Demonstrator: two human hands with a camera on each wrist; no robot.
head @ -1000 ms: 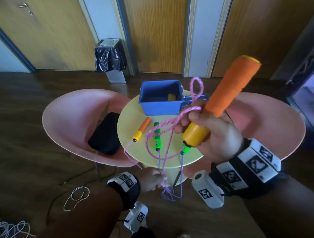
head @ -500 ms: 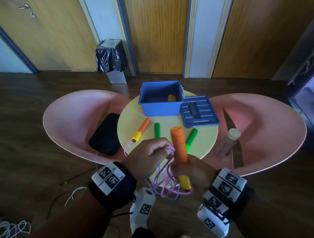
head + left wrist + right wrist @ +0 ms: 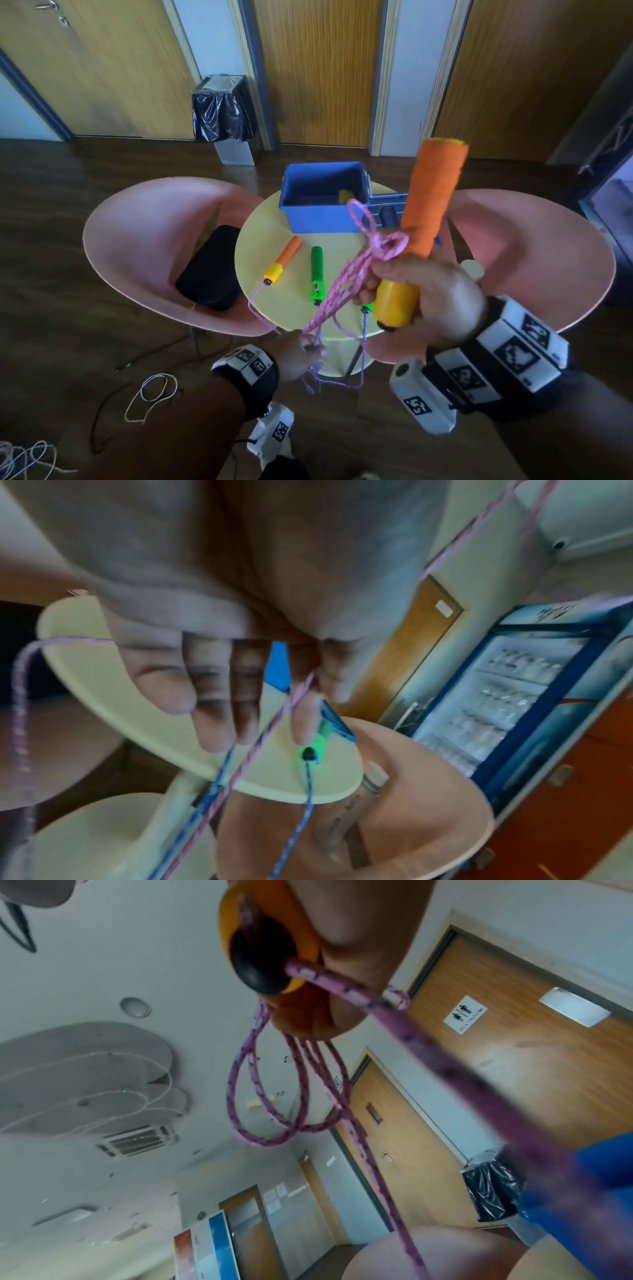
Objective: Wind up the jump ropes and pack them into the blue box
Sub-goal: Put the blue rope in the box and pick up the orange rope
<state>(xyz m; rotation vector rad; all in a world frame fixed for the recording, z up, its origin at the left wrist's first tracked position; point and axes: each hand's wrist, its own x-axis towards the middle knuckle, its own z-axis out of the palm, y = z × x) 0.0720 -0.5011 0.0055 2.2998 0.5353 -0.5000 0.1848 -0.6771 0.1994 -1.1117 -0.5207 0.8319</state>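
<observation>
Wooden doors back a round yellow desk point(image 3: 274, 308) carrying the blue box point(image 3: 322, 205). Right hand point(image 3: 428, 301) has its grip clamped on an orange handle point(image 3: 431, 202) and pink rope point(image 3: 342, 291) loops; left hand point(image 3: 301, 353) pinches the rope below the desk edge.

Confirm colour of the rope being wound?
Pink rope with dark flecks; right wrist view shows it best.
</observation>
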